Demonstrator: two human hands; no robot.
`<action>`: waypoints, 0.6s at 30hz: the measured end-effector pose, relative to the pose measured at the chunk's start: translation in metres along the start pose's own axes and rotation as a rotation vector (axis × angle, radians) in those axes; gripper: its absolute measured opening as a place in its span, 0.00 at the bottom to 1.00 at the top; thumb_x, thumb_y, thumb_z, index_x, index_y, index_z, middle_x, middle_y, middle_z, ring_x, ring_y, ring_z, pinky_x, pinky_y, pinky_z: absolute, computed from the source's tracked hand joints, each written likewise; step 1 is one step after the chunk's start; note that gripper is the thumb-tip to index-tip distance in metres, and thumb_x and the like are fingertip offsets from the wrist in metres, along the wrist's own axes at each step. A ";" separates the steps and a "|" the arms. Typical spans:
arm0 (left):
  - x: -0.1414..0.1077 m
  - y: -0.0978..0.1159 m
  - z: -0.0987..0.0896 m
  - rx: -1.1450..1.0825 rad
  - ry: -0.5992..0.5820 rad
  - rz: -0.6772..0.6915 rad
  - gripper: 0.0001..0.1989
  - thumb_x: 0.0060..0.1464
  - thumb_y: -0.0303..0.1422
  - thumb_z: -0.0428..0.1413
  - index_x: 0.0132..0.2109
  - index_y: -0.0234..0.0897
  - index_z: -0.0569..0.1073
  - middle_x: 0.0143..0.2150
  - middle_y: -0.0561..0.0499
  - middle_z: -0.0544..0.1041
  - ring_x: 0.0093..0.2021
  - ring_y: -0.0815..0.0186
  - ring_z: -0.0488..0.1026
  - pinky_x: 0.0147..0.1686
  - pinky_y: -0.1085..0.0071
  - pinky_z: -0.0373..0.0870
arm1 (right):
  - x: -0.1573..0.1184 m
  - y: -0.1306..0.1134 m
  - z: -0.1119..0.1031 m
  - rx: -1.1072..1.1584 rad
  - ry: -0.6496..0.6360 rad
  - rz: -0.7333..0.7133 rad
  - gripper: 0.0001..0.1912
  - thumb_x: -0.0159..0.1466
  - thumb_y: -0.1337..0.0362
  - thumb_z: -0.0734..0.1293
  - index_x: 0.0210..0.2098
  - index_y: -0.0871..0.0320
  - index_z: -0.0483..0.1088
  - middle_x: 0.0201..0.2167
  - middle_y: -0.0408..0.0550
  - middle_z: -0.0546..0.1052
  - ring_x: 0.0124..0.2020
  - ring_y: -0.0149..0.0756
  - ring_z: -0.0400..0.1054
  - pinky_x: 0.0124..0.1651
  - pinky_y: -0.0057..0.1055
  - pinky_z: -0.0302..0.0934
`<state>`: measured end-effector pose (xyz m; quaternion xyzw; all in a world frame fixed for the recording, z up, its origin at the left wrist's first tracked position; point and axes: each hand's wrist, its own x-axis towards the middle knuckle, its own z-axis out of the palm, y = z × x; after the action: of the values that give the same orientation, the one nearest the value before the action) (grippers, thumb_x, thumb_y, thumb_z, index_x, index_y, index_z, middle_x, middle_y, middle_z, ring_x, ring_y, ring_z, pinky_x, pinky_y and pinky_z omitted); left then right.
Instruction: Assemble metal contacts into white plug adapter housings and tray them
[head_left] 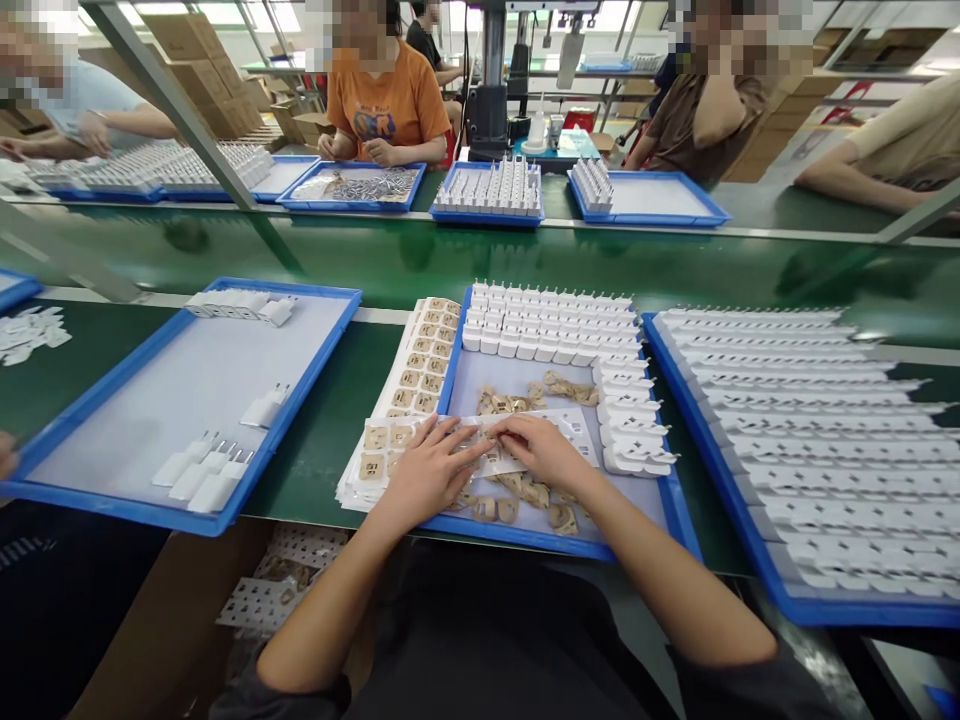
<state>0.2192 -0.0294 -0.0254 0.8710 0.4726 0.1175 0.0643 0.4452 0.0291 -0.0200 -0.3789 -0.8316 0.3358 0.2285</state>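
Note:
A white sheet of tan square stickers [373,466] lies across the left rim of the blue tray [532,543] in front of me. My left hand [431,475] rests flat on this sheet, fingers spread. From the other side my right hand [546,452] meets it, thumb and fingertips pinched together at the sheet; what is between them is too small to make out. The sheet's right part shows bare backing with small dark marks. Curled tan scraps [525,490] lie in the tray around it. Rows of white adapter-like blocks with pins [551,325] line the tray's back and right side.
More sticker sheets [420,350] are stacked left of the tray. Another blue tray [187,380] at left holds a few white blocks; one at right [817,460] is full of rows. A green conveyor belt [480,260] runs beyond, with co-workers seated across it.

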 end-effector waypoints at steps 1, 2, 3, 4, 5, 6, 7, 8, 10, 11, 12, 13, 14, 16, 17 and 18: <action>0.000 0.000 -0.001 -0.001 -0.003 -0.002 0.23 0.65 0.33 0.50 0.65 0.54 0.65 0.64 0.53 0.71 0.66 0.54 0.63 0.68 0.48 0.52 | 0.001 0.001 0.000 0.010 0.018 0.012 0.10 0.65 0.74 0.63 0.38 0.58 0.76 0.36 0.49 0.80 0.38 0.38 0.73 0.43 0.34 0.66; 0.000 0.000 -0.001 -0.004 -0.007 -0.004 0.23 0.65 0.33 0.51 0.65 0.54 0.65 0.64 0.53 0.71 0.66 0.54 0.63 0.68 0.48 0.52 | 0.001 0.001 0.000 0.021 0.039 0.025 0.09 0.65 0.73 0.64 0.37 0.58 0.76 0.34 0.48 0.80 0.36 0.37 0.73 0.41 0.33 0.66; 0.000 0.000 -0.001 -0.009 -0.010 -0.006 0.23 0.65 0.33 0.51 0.65 0.53 0.65 0.64 0.53 0.71 0.66 0.54 0.63 0.68 0.49 0.52 | 0.002 0.000 -0.001 0.032 0.060 0.038 0.09 0.65 0.73 0.64 0.36 0.58 0.76 0.33 0.48 0.80 0.34 0.37 0.73 0.39 0.31 0.66; 0.000 0.000 -0.001 -0.015 -0.011 -0.010 0.24 0.65 0.33 0.51 0.66 0.52 0.65 0.64 0.53 0.71 0.66 0.54 0.63 0.68 0.49 0.52 | 0.002 -0.002 -0.003 0.043 0.082 0.048 0.08 0.65 0.72 0.65 0.37 0.58 0.77 0.33 0.47 0.80 0.33 0.36 0.73 0.38 0.31 0.66; 0.000 0.000 0.000 -0.021 -0.011 -0.016 0.24 0.64 0.33 0.51 0.66 0.51 0.65 0.64 0.52 0.71 0.66 0.54 0.63 0.68 0.49 0.52 | 0.001 -0.005 -0.006 0.052 0.102 0.055 0.08 0.65 0.72 0.65 0.37 0.57 0.77 0.33 0.47 0.80 0.33 0.36 0.74 0.37 0.30 0.66; 0.000 0.000 0.001 -0.024 -0.008 -0.021 0.24 0.64 0.34 0.52 0.66 0.50 0.65 0.64 0.52 0.71 0.66 0.54 0.63 0.68 0.49 0.52 | -0.001 -0.009 -0.009 0.058 0.118 0.059 0.08 0.65 0.71 0.65 0.38 0.57 0.78 0.33 0.47 0.81 0.33 0.35 0.74 0.37 0.30 0.66; 0.000 0.000 0.002 -0.025 -0.004 -0.021 0.24 0.64 0.34 0.52 0.66 0.48 0.65 0.64 0.51 0.71 0.66 0.53 0.63 0.68 0.49 0.53 | -0.004 -0.015 -0.012 0.062 0.133 0.053 0.09 0.65 0.71 0.66 0.38 0.56 0.78 0.34 0.46 0.81 0.34 0.36 0.75 0.39 0.30 0.67; -0.001 -0.001 0.002 -0.023 0.002 -0.017 0.23 0.64 0.34 0.52 0.65 0.47 0.66 0.64 0.51 0.71 0.65 0.53 0.64 0.68 0.49 0.53 | -0.008 -0.021 -0.015 0.067 0.146 0.030 0.09 0.65 0.71 0.66 0.39 0.55 0.79 0.35 0.46 0.82 0.36 0.36 0.75 0.41 0.30 0.67; -0.001 -0.001 0.003 -0.010 0.032 0.008 0.22 0.63 0.33 0.53 0.63 0.44 0.68 0.62 0.49 0.73 0.65 0.51 0.64 0.67 0.47 0.52 | -0.022 -0.034 -0.020 0.080 0.174 -0.045 0.10 0.66 0.71 0.66 0.42 0.54 0.79 0.38 0.47 0.82 0.40 0.36 0.76 0.44 0.30 0.68; 0.000 -0.001 0.001 0.001 0.056 0.021 0.20 0.63 0.33 0.53 0.61 0.43 0.70 0.61 0.49 0.74 0.65 0.51 0.65 0.68 0.46 0.50 | -0.032 -0.039 -0.020 0.089 0.193 -0.087 0.11 0.67 0.71 0.66 0.43 0.54 0.79 0.39 0.48 0.82 0.40 0.36 0.76 0.45 0.31 0.68; 0.002 0.000 -0.001 0.010 0.086 0.033 0.18 0.63 0.32 0.53 0.59 0.42 0.71 0.59 0.48 0.75 0.65 0.50 0.65 0.68 0.45 0.48 | -0.042 -0.044 -0.020 0.098 0.217 -0.114 0.12 0.67 0.70 0.65 0.45 0.54 0.79 0.39 0.49 0.81 0.41 0.36 0.76 0.44 0.31 0.68; 0.006 0.003 -0.004 0.016 0.116 0.045 0.17 0.64 0.32 0.52 0.58 0.41 0.72 0.58 0.48 0.76 0.64 0.50 0.65 0.68 0.44 0.47 | -0.054 -0.047 -0.019 0.104 0.246 -0.127 0.13 0.68 0.70 0.65 0.46 0.54 0.79 0.39 0.49 0.81 0.41 0.36 0.76 0.43 0.31 0.69; 0.011 0.008 -0.008 0.018 0.142 0.061 0.15 0.64 0.32 0.52 0.56 0.40 0.73 0.57 0.47 0.77 0.64 0.50 0.66 0.68 0.44 0.48 | -0.066 -0.049 -0.018 0.106 0.277 -0.126 0.13 0.68 0.70 0.65 0.48 0.54 0.78 0.39 0.50 0.80 0.40 0.36 0.75 0.42 0.30 0.69; 0.029 0.024 -0.018 0.002 0.164 0.123 0.14 0.64 0.32 0.52 0.55 0.39 0.73 0.56 0.46 0.77 0.61 0.51 0.68 0.65 0.48 0.54 | -0.089 -0.049 -0.015 0.106 0.341 -0.106 0.15 0.68 0.71 0.65 0.49 0.53 0.78 0.38 0.50 0.80 0.39 0.36 0.75 0.41 0.30 0.70; 0.041 0.035 -0.022 -0.011 0.159 0.169 0.13 0.64 0.33 0.53 0.54 0.38 0.73 0.55 0.46 0.77 0.59 0.51 0.69 0.62 0.50 0.59 | -0.101 -0.049 -0.014 0.106 0.368 -0.096 0.16 0.67 0.72 0.65 0.50 0.53 0.78 0.37 0.50 0.79 0.39 0.36 0.75 0.40 0.30 0.70; 0.054 0.048 -0.025 -0.022 0.143 0.219 0.13 0.64 0.33 0.54 0.53 0.37 0.73 0.54 0.45 0.77 0.57 0.52 0.70 0.58 0.53 0.63 | -0.111 -0.048 -0.013 0.107 0.388 -0.086 0.16 0.67 0.73 0.65 0.50 0.52 0.77 0.37 0.50 0.79 0.38 0.36 0.75 0.40 0.30 0.70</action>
<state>0.2795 -0.0099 0.0175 0.9061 0.3767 0.1907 0.0270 0.4979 -0.0762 0.0095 -0.3877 -0.7683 0.2902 0.4185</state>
